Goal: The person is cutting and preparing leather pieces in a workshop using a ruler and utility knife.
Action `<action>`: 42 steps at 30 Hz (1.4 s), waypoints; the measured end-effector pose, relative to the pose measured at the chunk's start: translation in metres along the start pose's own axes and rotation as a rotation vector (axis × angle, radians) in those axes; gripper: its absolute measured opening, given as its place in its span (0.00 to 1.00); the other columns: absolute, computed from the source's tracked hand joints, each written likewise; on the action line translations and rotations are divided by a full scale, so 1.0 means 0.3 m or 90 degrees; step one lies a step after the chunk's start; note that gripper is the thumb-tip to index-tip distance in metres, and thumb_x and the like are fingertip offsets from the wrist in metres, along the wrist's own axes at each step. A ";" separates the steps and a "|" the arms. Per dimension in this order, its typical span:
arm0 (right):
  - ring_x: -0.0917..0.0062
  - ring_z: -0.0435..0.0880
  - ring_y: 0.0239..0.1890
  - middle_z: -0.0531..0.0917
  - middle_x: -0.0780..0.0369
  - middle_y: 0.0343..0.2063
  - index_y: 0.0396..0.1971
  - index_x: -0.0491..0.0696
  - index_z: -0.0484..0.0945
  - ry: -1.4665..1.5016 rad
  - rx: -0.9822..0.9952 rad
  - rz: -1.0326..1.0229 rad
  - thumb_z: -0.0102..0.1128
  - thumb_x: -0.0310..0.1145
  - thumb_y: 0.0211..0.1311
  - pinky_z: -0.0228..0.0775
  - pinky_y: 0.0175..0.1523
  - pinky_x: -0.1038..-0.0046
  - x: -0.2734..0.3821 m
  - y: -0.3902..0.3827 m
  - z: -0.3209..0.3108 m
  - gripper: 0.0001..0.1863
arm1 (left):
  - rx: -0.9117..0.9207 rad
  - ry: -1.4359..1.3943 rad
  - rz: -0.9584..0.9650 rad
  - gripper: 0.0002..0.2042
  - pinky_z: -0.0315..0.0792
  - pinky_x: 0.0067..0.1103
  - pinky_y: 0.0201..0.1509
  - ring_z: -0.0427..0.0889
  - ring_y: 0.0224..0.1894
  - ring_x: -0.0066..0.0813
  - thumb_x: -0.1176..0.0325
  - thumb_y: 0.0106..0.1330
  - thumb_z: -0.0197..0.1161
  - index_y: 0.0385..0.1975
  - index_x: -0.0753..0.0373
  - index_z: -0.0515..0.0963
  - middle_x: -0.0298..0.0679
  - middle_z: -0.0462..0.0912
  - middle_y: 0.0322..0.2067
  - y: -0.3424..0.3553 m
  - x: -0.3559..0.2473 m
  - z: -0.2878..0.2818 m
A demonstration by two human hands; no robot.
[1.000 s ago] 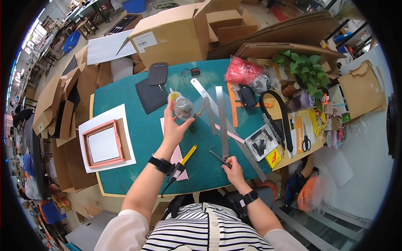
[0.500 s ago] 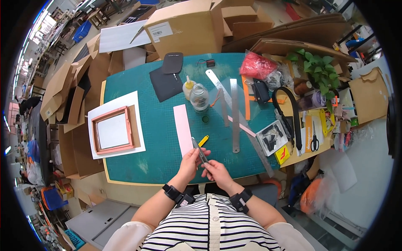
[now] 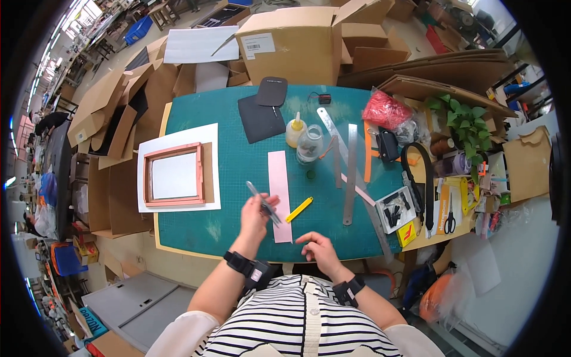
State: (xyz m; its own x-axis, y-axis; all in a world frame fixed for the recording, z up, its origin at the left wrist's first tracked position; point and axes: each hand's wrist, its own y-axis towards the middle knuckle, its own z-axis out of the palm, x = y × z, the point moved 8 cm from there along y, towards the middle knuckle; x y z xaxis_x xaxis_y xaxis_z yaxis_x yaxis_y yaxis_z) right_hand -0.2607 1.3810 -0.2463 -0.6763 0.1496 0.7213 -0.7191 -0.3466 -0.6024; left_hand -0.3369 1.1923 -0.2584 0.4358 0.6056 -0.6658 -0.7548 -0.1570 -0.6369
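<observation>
My left hand (image 3: 256, 218) is closed round a slim grey metal tool (image 3: 254, 190), held tilted above the mat beside a pale pink strip (image 3: 278, 172). The tool's exact kind is not clear. Near the mat's front edge, my right hand (image 3: 321, 252) holds nothing that I can see; its index finger points left and the fingers are apart. The strip's lower end lies between my two hands. Just right of the strip a yellow cutter knife (image 3: 299, 210) lies at a slant.
On the green cutting mat (image 3: 232, 232), a pink frame (image 3: 172, 203) rests on white board at left. A glass jar (image 3: 310, 146), glue bottle (image 3: 294, 132) and steel ruler (image 3: 351, 178) stand or lie beyond. At right are a parts tray (image 3: 386, 226) and scissors (image 3: 450, 221).
My hands have come apart. The left has moved left with the grey tool, and the right has let go of it. The whole view has shifted slightly.
</observation>
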 end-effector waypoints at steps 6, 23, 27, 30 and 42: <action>0.89 0.68 0.20 0.72 0.70 0.19 0.28 0.46 0.75 -0.083 -0.117 -0.075 0.55 0.35 0.63 0.59 0.25 0.86 0.110 0.104 -0.007 0.09 | 0.115 0.041 -0.048 0.10 0.71 0.23 0.48 0.78 0.46 0.27 0.64 0.73 0.45 0.43 0.61 0.70 0.44 0.81 0.44 -0.096 0.110 0.132; 0.89 0.67 0.17 0.76 0.68 0.15 0.21 0.46 0.76 -0.014 -0.067 -0.013 0.55 0.39 0.63 0.55 0.22 0.84 0.049 0.106 0.052 0.15 | 0.161 0.101 -0.058 0.12 0.73 0.26 0.50 0.78 0.49 0.31 0.65 0.72 0.45 0.49 0.63 0.69 0.45 0.79 0.47 -0.156 0.126 0.152; 0.90 0.64 0.14 0.76 0.68 0.17 0.28 0.46 0.76 0.000 -0.051 -0.041 0.52 0.35 0.64 0.53 0.19 0.85 0.032 0.105 0.060 0.09 | 0.128 0.062 -0.044 0.12 0.74 0.25 0.48 0.79 0.48 0.32 0.65 0.73 0.45 0.48 0.63 0.69 0.45 0.78 0.48 -0.155 0.106 0.141; 0.90 0.64 0.15 0.78 0.67 0.19 0.33 0.45 0.77 -0.021 -0.007 0.016 0.50 0.32 0.63 0.53 0.20 0.86 0.019 0.077 0.041 0.08 | 0.094 0.034 -0.023 0.12 0.75 0.26 0.48 0.79 0.48 0.33 0.64 0.72 0.45 0.48 0.63 0.69 0.45 0.78 0.48 -0.141 0.084 0.135; 0.90 0.69 0.19 0.78 0.68 0.21 0.35 0.46 0.78 0.030 -0.043 0.019 0.50 0.33 0.64 0.57 0.22 0.87 -0.006 0.007 -0.052 0.09 | 0.013 -0.101 -0.033 0.13 0.73 0.30 0.50 0.79 0.49 0.38 0.64 0.73 0.43 0.51 0.63 0.65 0.49 0.76 0.50 -0.055 0.062 0.068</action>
State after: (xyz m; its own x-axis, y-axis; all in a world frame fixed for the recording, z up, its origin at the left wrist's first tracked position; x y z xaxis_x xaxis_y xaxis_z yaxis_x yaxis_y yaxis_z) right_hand -0.2635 1.3944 -0.2542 -0.7037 0.1842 0.6862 -0.7060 -0.2893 -0.6464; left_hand -0.3264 1.2221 -0.2522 0.3931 0.7284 -0.5611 -0.7439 -0.1067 -0.6598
